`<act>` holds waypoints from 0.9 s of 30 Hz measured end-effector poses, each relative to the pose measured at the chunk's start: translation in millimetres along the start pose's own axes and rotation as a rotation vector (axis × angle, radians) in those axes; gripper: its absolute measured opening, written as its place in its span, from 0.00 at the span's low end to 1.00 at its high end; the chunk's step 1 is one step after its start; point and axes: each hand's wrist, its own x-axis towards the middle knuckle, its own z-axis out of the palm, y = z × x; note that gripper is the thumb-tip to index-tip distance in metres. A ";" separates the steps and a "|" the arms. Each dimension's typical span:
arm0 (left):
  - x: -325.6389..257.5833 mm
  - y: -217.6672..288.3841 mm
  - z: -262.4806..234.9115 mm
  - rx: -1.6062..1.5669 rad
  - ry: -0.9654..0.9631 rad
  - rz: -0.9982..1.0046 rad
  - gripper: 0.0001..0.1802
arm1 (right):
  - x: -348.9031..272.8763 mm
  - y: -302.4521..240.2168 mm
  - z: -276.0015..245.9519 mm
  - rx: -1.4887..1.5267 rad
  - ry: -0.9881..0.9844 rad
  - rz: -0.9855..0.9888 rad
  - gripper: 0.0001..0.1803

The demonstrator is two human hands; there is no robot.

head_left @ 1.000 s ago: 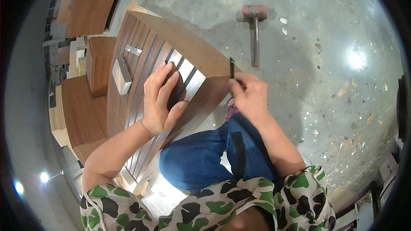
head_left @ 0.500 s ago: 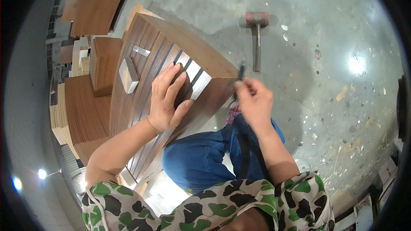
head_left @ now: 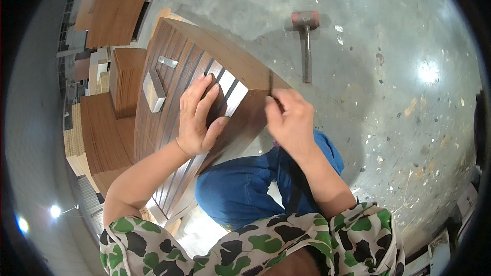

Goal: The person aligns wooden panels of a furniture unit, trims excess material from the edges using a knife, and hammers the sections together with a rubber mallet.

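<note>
A stack of dark brown boards (head_left: 258, 110) stands at an angle in front of me, its top panel marked with black grooves. My left hand (head_left: 197, 120) lies on this top panel, fingers stretched out and thumb apart, holding nothing. At the near right corner of the boards, my right hand (head_left: 289, 117) is closed around a thin dark bar-like tool (head_left: 271, 77). The tool's upper end shows against the side edge of the boards; the rest is hidden in my fingers, and I cannot make out its exact kind.
On the top panel lie a grey-white block (head_left: 154, 91) and a small metallic strip (head_left: 167, 62). A mallet (head_left: 306, 19) with a reddish-ended head rests on the speckled grey floor (head_left: 388, 122) at the right. More brown board stacks (head_left: 105, 135) stand at the left.
My right hand has moved left and slightly toward me, bringing the dark tool from beside the corner to the boards' edge. My left hand stays on the top panel.
</note>
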 end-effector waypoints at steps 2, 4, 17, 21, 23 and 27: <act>-7.7 -1.6 1.1 0.002 0.007 -0.025 0.30 | 11.2 -48.9 -12.8 0.220 -0.121 -0.082 0.03; -9.2 -2.9 0.4 -0.012 0.034 -0.038 0.30 | 18.3 -51.7 -20.8 0.443 -0.282 -0.147 0.07; -5.7 -2.7 5.2 -0.013 0.028 -0.033 0.30 | -11.5 157.4 10.8 -0.150 -0.411 0.140 0.09; -14.1 -5.6 -0.9 -0.013 0.023 -0.042 0.30 | 7.5 69.1 -16.7 0.442 -0.444 0.382 0.09; -2.0 -1.8 3.7 -0.039 0.029 -0.012 0.30 | 13.5 112.4 -19.9 0.084 -0.444 0.408 0.09; 2.5 -2.7 1.7 -0.029 -0.029 0.000 0.29 | 5.2 115.3 0.7 -0.235 -0.370 0.057 0.06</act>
